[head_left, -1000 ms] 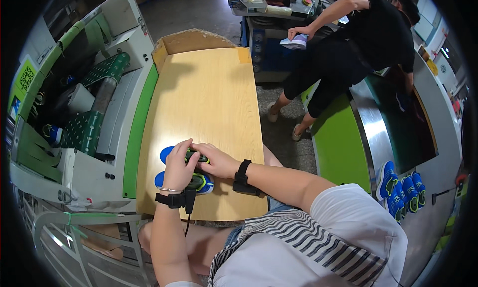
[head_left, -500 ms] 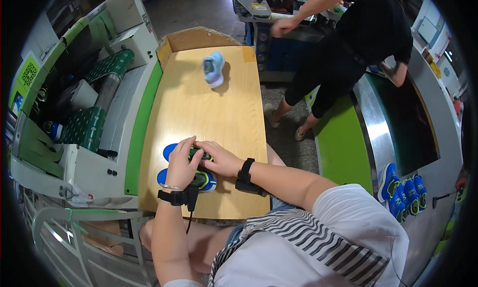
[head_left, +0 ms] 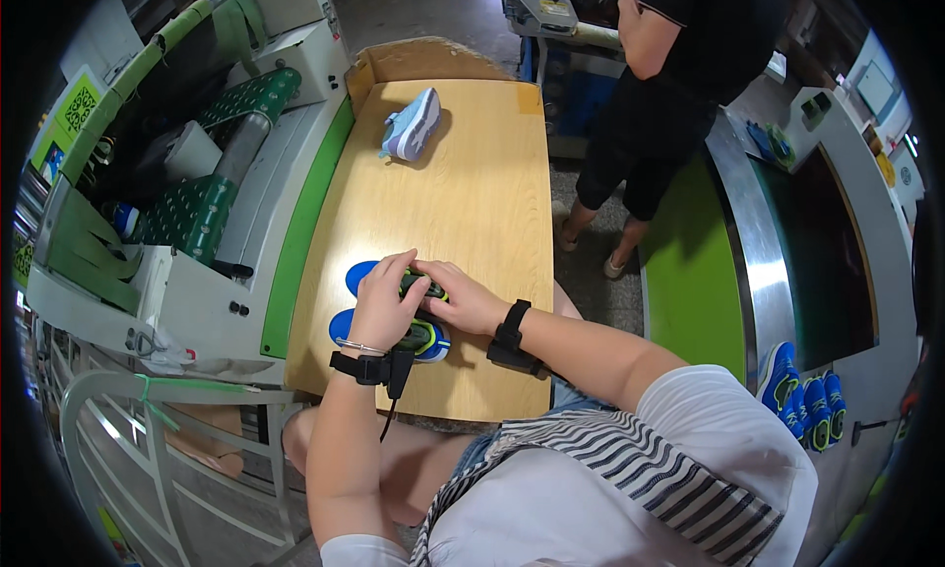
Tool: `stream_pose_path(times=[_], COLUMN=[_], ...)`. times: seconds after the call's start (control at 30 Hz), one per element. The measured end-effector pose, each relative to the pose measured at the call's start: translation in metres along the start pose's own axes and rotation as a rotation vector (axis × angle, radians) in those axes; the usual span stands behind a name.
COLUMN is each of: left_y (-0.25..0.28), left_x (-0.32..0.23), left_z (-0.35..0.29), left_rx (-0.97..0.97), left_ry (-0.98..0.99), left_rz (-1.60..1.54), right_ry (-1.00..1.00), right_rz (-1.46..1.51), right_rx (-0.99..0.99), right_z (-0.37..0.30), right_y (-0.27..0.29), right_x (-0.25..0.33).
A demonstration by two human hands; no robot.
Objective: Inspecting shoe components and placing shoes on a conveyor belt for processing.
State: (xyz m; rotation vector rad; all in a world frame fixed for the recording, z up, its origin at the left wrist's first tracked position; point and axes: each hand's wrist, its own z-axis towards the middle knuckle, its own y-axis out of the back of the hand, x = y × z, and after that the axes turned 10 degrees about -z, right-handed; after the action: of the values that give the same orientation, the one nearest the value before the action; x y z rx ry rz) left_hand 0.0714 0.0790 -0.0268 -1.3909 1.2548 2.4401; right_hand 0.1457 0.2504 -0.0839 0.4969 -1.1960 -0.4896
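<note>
Shoe (head_left: 361,275) gripped by left hand (head_left: 386,296) and right hand (head_left: 465,297); low left wrist (head_left: 370,337) could bump second shoe (head_left: 430,343) askew!

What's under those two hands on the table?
The farther blue shoe shows its toe and some dark opening; the nearer blue shoe, its toe and heel. Parts beneath the left hand and right hand are covered, so I can't see them.

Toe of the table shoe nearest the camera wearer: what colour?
Blue toe, best seen in the head view.
</note>
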Motion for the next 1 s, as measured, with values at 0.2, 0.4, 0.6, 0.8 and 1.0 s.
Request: stream_pose_path(times=[0.2,0.4,0.6,0.8,1.0], left_y=[0.001,0.001,0.007,0.007,0.007], left_x=[0.005,-0.004,-0.008,-0.008,-0.010], left_z=[0.001,0.002,0.002,0.001,0.004], left_rx=[-0.016,0.056,0.056,0.086,0.119], left_ry=[0.125,0.074,0.088,0.130,0.133], left_rz=[-0.141,0.047,0.063,0.045,0.047], right_ry=[-0.032,0.136,-0.010,-0.199,-0.549], right_rz=[-0.044,-0.592,-0.951,-0.886,-0.348], right_rx=[0.329,0.114,-0.010,-0.097,-0.591], right_z=[0.045,0.143,0.219,0.185,0.192], right_y=[0.048,0.062,0.053,0.062,0.080], right_x=[-0.007,-0.050,-0.085,-0.114,-0.146])
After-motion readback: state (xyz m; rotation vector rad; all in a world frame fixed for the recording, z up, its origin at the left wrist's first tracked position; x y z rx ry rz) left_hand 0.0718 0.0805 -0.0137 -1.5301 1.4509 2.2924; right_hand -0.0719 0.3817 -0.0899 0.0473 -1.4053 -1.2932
